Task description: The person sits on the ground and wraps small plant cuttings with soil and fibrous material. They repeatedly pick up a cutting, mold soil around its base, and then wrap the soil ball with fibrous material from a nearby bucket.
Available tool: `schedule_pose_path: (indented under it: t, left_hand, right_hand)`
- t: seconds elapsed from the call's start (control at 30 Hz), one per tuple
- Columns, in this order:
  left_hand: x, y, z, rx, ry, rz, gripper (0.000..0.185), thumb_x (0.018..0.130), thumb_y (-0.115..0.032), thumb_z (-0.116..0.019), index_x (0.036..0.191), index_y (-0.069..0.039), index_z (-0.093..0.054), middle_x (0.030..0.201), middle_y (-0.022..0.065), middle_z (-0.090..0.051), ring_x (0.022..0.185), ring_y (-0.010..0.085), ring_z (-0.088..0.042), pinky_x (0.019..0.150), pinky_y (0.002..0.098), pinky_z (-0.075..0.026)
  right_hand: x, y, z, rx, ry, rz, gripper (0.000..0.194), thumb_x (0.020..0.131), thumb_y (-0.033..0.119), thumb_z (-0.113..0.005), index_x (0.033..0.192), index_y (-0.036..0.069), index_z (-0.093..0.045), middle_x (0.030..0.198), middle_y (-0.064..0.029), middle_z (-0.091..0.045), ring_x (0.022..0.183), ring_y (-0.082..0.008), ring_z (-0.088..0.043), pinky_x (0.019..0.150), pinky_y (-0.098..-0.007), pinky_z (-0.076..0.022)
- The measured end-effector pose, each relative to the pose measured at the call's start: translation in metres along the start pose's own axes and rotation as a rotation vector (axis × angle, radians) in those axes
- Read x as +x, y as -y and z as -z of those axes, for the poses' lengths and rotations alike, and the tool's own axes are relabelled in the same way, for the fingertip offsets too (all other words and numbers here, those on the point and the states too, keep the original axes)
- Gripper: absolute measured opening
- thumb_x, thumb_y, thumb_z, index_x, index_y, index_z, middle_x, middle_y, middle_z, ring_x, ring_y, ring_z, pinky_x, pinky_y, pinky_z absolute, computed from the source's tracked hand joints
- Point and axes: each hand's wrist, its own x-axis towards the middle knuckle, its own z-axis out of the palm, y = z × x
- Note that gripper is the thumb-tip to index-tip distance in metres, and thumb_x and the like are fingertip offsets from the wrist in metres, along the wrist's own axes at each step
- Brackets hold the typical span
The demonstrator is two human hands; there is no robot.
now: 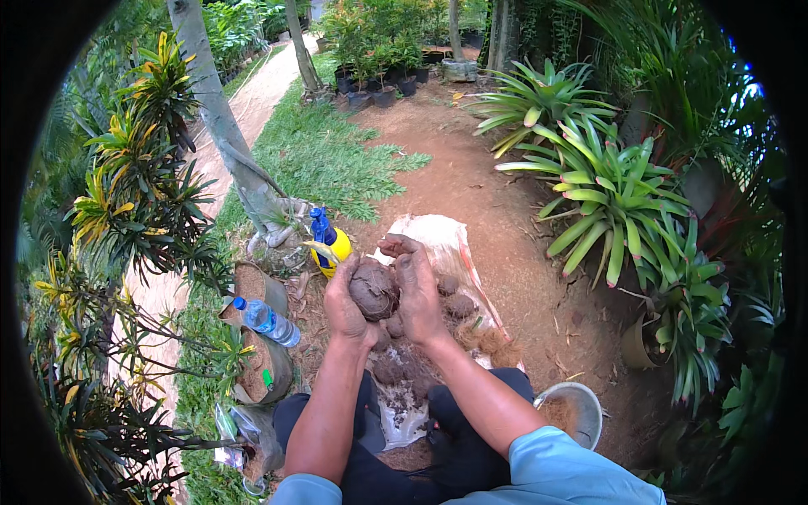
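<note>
My left hand, smeared with soil, holds a round ball of dark soil with thin fibres or thread across its surface. Cupped along the ball's right side is my right hand, its fingers spread and curved over the top; whether its palm presses on the ball is hard to tell. A pale leaf shows beyond my left fingertips, its base hidden. Below, a white woven sack carries several smaller soil balls, loose dark soil and brown fibre clumps.
A yellow-and-blue spray bottle stands beyond my left hand. To the left, a water bottle lies across soil-filled bags. A bucket with brown fibre sits near my right knee. Bromeliads line the right; a tree trunk rises left.
</note>
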Motion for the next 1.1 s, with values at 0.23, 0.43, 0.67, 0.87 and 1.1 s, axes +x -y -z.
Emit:
schedule_pose_path:
  t: [0.23, 0.43, 0.67, 0.87, 1.1]
  left_hand:
    - [-0.001, -0.002, 0.004, -0.246, 0.115, -0.008, 0.025, 0.093, -0.028, -0.049, 0.099, -0.007, -0.061, 0.091, 0.0043, -0.063, 0.084, 0.0172, -0.062, 0.074, 0.0316, -0.052]
    - [-0.008, -0.005, 0.002, -0.158, -0.068, 0.022, 0.027, 0.097, -0.029, -0.048, 0.106, -0.007, -0.059, 0.098, 0.0032, -0.063, 0.09, 0.0158, -0.062, 0.081, 0.0309, -0.05]
    - [-0.01, -0.005, -0.02, 0.063, -0.16, -0.115, 0.03, 0.097, -0.03, -0.055, 0.099, -0.001, -0.062, 0.097, 0.008, -0.064, 0.089, 0.0137, -0.061, 0.077, 0.0269, -0.05]
    - [-0.01, -0.018, -0.02, 0.142, -0.004, -0.327, 0.024, 0.095, -0.022, -0.059, 0.087, 0.0, -0.061, 0.078, 0.0082, -0.065, 0.068, 0.0129, -0.062, 0.061, 0.0252, -0.05]
    - [-0.012, -0.015, -0.02, 0.268, 0.014, -0.273, 0.021, 0.097, -0.023, -0.053, 0.097, -0.005, -0.063, 0.083, 0.0018, -0.06, 0.073, 0.0092, -0.056, 0.065, 0.0276, -0.045]
  right_hand:
    - [-0.006, 0.0, -0.01, -0.628, 0.211, 0.458, 0.045, 0.079, 0.02, -0.075, 0.117, 0.0, -0.061, 0.113, -0.019, -0.064, 0.108, -0.0355, -0.06, 0.097, -0.0435, -0.0434]
    - [-0.009, -0.013, -0.012, -0.636, 0.218, 0.385, 0.031, 0.088, 0.018, -0.066, 0.112, -0.001, -0.064, 0.113, -0.0173, -0.065, 0.109, -0.0316, -0.061, 0.098, -0.0432, -0.0435]
    - [0.001, -0.013, -0.011, -0.212, -0.019, -0.045, 0.053, 0.098, 0.038, -0.054, 0.131, -0.003, -0.051, 0.124, -0.0142, -0.057, 0.118, -0.0219, -0.052, 0.103, -0.0376, -0.0411]
    - [-0.012, -0.006, -0.014, -0.383, 0.087, 0.258, 0.076, 0.085, 0.04, -0.071, 0.138, -0.005, -0.04, 0.132, -0.0235, -0.049, 0.123, -0.0326, -0.05, 0.104, -0.041, -0.0397]
    - [-0.012, 0.0, -0.014, -0.492, 0.083, 0.466, 0.052, 0.09, 0.036, -0.064, 0.119, -0.006, -0.057, 0.119, -0.0269, -0.058, 0.113, -0.0382, -0.058, 0.098, -0.0434, -0.045]
